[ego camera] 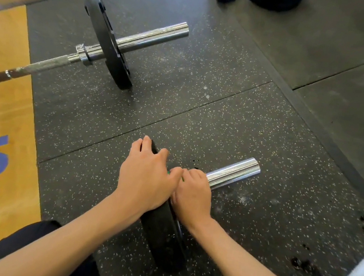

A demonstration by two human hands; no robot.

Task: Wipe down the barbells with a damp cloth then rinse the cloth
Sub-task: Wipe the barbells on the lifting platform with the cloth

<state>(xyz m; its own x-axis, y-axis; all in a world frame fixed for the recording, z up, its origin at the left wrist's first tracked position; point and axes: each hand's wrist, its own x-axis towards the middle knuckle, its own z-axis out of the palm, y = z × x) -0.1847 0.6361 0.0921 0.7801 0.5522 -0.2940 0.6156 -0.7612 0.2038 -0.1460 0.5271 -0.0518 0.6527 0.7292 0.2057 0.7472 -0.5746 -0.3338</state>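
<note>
Head view: the left hand (147,179) has its grip curled over the black plate (163,233) of the near barbell. The right hand (193,193) wraps the chrome sleeve (233,173) just beside the plate. A sliver of green cloth (182,178) shows between the hands.

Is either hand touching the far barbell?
No, both the left hand and right hand are on the near barbell; the far barbell lies apart.

Bare forearms (79,237); black legwear (26,238), probably trousers.
</note>
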